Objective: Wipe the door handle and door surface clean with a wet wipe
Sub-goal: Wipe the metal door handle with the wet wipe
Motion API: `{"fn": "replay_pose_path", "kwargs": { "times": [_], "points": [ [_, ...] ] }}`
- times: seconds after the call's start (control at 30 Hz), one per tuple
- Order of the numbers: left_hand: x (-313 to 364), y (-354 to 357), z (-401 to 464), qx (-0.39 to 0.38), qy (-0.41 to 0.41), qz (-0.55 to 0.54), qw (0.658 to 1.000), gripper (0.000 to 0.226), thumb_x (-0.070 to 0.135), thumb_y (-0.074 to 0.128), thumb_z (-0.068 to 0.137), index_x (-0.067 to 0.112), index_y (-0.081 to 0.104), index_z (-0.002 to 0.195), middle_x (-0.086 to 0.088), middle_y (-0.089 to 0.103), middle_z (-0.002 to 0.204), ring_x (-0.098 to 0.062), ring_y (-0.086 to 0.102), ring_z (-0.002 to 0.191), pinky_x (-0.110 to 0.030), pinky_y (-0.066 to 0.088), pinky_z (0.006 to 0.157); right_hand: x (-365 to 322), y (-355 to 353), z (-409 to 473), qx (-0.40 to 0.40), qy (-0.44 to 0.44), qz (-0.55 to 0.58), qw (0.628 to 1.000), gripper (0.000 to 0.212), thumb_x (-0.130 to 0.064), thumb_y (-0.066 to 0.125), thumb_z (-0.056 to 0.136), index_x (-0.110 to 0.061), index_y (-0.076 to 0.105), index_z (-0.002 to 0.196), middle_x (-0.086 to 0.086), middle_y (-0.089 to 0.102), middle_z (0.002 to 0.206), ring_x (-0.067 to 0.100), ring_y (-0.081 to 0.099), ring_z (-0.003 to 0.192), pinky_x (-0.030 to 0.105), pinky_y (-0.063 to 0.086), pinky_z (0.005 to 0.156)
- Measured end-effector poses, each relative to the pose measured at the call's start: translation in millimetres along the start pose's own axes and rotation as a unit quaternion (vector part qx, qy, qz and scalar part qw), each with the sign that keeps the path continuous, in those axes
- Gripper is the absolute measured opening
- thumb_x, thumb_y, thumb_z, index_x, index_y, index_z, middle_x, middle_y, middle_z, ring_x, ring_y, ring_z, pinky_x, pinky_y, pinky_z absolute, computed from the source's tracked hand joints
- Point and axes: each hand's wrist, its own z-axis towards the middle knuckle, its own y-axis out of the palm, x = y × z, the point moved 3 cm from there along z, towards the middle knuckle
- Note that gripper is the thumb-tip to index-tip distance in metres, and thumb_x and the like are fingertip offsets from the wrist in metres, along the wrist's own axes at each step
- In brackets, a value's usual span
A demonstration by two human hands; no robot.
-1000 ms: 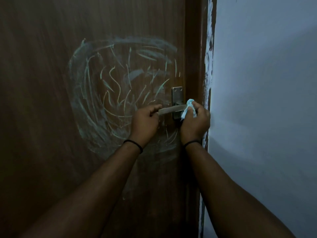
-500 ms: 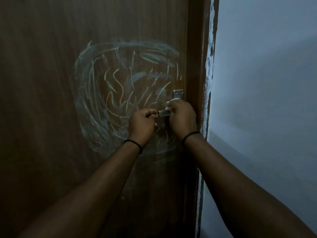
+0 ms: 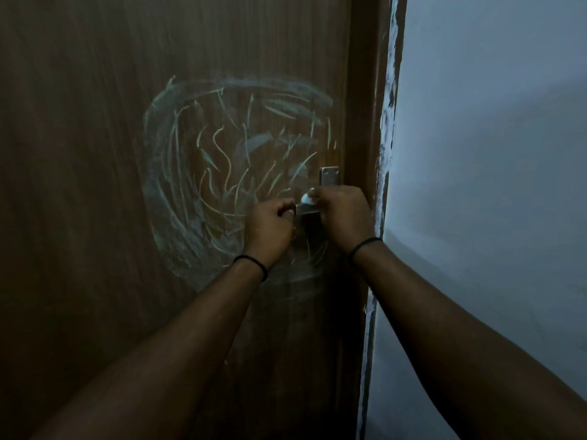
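A dark brown wooden door (image 3: 95,154) fills the left of the view, with a large swirl of pale chalky smears (image 3: 203,173) on it. A metal lever handle (image 3: 306,209) sticks out from its plate (image 3: 330,176) near the door's right edge. My left hand (image 3: 270,228) is closed on the lever's free end. My right hand (image 3: 344,217) covers the lever near the plate, and a bit of white wet wipe (image 3: 308,198) shows at its fingertips. Most of the wipe is hidden inside that hand.
The brown door frame (image 3: 365,122) runs beside the handle, with a rough strip of white paint (image 3: 387,128) along its edge. A plain pale wall (image 3: 492,185) takes up the right side. Black bands sit on both wrists.
My right hand slid leftward along the lever from the plate end, closing over it, so the wipe went from hanging in plain sight to mostly hidden. My left hand stayed on the lever's tip.
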Motion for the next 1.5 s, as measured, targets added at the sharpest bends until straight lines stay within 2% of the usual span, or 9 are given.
{"fn": "replay_pose_path", "kwargs": {
  "times": [0.27, 0.43, 0.53, 0.63, 0.8, 0.97, 1.13, 1.23, 1.5],
  "points": [
    [-7.3, 2.7, 4.6, -0.013, -0.049, -0.018, 0.999, 0.027, 0.007, 0.054, 0.098, 0.011, 0.070, 0.119, 0.002, 0.070, 0.079, -0.010, 0.064, 0.063, -0.026, 0.053, 0.061, 15.0, 15.2, -36.9, 0.120, 0.273, 0.144, 0.944, 0.005, -0.018, 0.061, 0.092, -0.018, 0.063, 0.097, -0.002, 0.065, 0.099, 0.010, 0.061, 0.090, 0.019, 0.052, 0.077],
    [-10.5, -3.8, 4.1, -0.032, -0.032, -0.038, 0.998, 0.028, 0.006, 0.054, 0.097, 0.017, 0.075, 0.112, 0.005, 0.072, 0.076, -0.008, 0.064, 0.062, -0.028, 0.054, 0.063, 5.3, 38.7, -32.8, 0.219, 0.532, 0.457, 0.678, 0.023, -0.007, 0.062, 0.089, -0.012, 0.056, 0.111, 0.008, 0.063, 0.110, 0.025, 0.065, 0.100, 0.036, 0.056, 0.086],
    [-11.8, -2.8, 3.6, -0.018, -0.031, -0.033, 0.999, 0.029, 0.005, 0.055, 0.095, 0.017, 0.074, 0.113, -0.003, 0.076, 0.096, -0.015, 0.066, 0.081, -0.034, 0.054, 0.080, -18.9, 62.1, -33.4, 0.159, 0.538, 0.653, 0.510, 0.036, -0.002, 0.053, 0.095, -0.009, 0.053, 0.130, 0.016, 0.063, 0.119, 0.031, 0.063, 0.107, 0.042, 0.054, 0.089],
    [-15.2, -0.1, 2.9, -0.001, -0.043, -0.025, 0.999, 0.027, 0.008, 0.056, 0.095, 0.014, 0.073, 0.116, -0.007, 0.075, 0.105, -0.017, 0.068, 0.087, -0.038, 0.056, 0.086, -24.1, 66.7, -33.0, 0.149, 0.510, 0.731, 0.429, 0.041, 0.003, 0.046, 0.097, -0.006, 0.049, 0.137, 0.021, 0.057, 0.131, 0.032, 0.058, 0.118, 0.036, 0.054, 0.078],
    [-12.6, -3.1, 0.3, -0.019, -0.026, -0.003, 0.999, 0.025, 0.007, 0.059, 0.094, 0.016, 0.075, 0.110, -0.002, 0.076, 0.091, -0.016, 0.069, 0.079, -0.047, 0.059, 0.083, -6.6, 64.9, -21.0, 0.251, 0.526, 0.749, 0.314, 0.044, 0.006, 0.043, 0.097, -0.006, 0.046, 0.139, 0.020, 0.052, 0.138, 0.031, 0.050, 0.128, 0.039, 0.045, 0.097],
    [-14.0, -8.3, 3.3, 0.029, -0.027, 0.019, 0.999, 0.024, 0.009, 0.055, 0.096, 0.011, 0.074, 0.111, -0.004, 0.074, 0.105, -0.019, 0.069, 0.097, -0.045, 0.056, 0.090, -35.3, 69.2, -32.7, 0.125, 0.481, 0.764, 0.411, 0.037, 0.003, 0.041, 0.098, -0.004, 0.051, 0.133, 0.024, 0.059, 0.128, 0.033, 0.060, 0.116, 0.038, 0.053, 0.088],
    [-9.3, 0.6, -0.9, 0.012, 0.010, 0.034, 0.999, 0.024, 0.018, 0.056, 0.099, 0.011, 0.071, 0.116, -0.007, 0.074, 0.104, -0.022, 0.069, 0.095, -0.047, 0.056, 0.088, 1.5, 32.0, -58.7, 0.188, 0.537, 0.400, 0.719, 0.016, -0.009, 0.059, 0.091, -0.015, 0.069, 0.102, 0.007, 0.070, 0.105, 0.019, 0.066, 0.095, 0.032, 0.056, 0.089],
    [-7.4, 5.4, -0.4, 0.035, 0.012, 0.041, 0.998, 0.024, 0.021, 0.056, 0.100, 0.011, 0.072, 0.114, -0.005, 0.074, 0.096, -0.020, 0.068, 0.087, -0.045, 0.057, 0.084, 3.6, -1.4, -29.6, 0.259, 0.360, 0.217, 0.869, 0.019, -0.010, 0.060, 0.092, -0.012, 0.070, 0.108, 0.003, 0.068, 0.111, 0.010, 0.061, 0.098, 0.002, 0.046, 0.074],
    [-11.5, 6.1, 6.7, 0.047, 0.019, 0.052, 0.997, 0.023, 0.023, 0.063, 0.096, 0.011, 0.073, 0.113, 0.000, 0.074, 0.098, -0.010, 0.067, 0.086, -0.029, 0.056, 0.078, 29.4, 4.3, 49.8, 0.074, 0.205, -0.009, 0.976, 0.026, -0.019, 0.052, 0.098, -0.007, 0.070, 0.113, 0.010, 0.065, 0.118, 0.022, 0.061, 0.105, 0.024, 0.044, 0.093]
  ]
}}
